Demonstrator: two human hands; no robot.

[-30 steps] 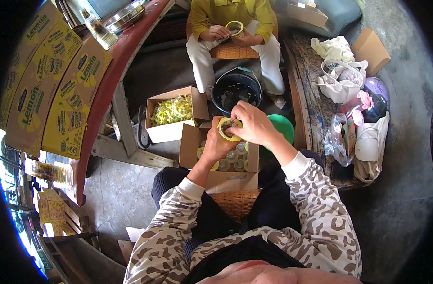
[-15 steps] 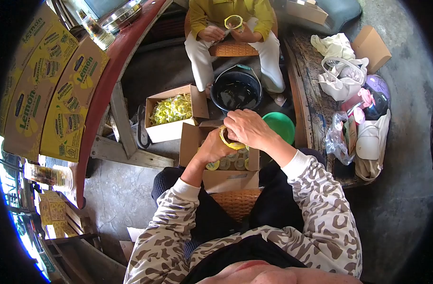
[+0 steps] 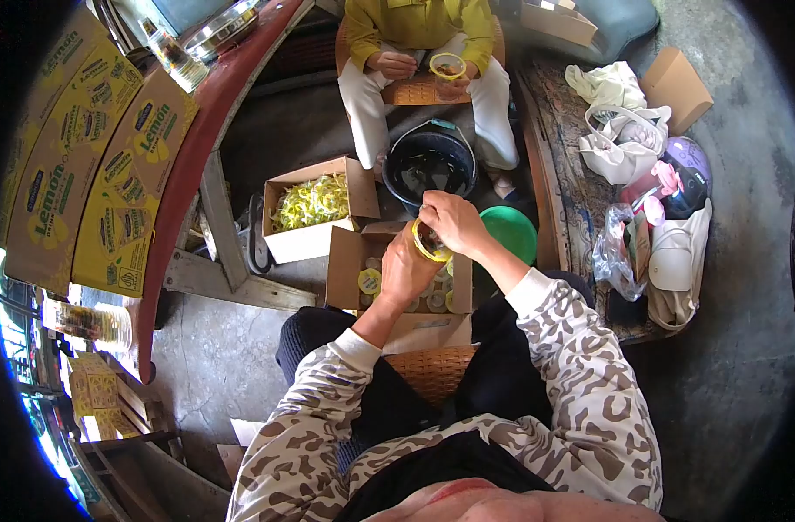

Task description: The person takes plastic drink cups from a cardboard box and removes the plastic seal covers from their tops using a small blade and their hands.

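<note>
My left hand [image 3: 404,268] is wrapped round a plastic cup [image 3: 431,244] with a yellow rim, its mouth tipped up towards me. Over the cup's upper edge, the fingers of my right hand [image 3: 458,224] are pinched together; whatever they hold is hidden. Below both hands stands an open cardboard box [image 3: 344,277] with several cups inside, one showing a yellow lid [image 3: 369,281].
Ahead are a box of yellow strips [image 3: 315,202], a dark bucket [image 3: 430,165] and a green basin [image 3: 511,233]. A seated person [image 3: 419,30] opposite holds a similar cup. Lemon cartons [image 3: 136,183] line the red-edged table; bags [image 3: 628,143] lie on the right bench.
My left hand and the cup have shifted slightly right, and the cup's mouth shows more. My right fingers moved from over the cup to its upper edge. The person opposite lowered their cup.
</note>
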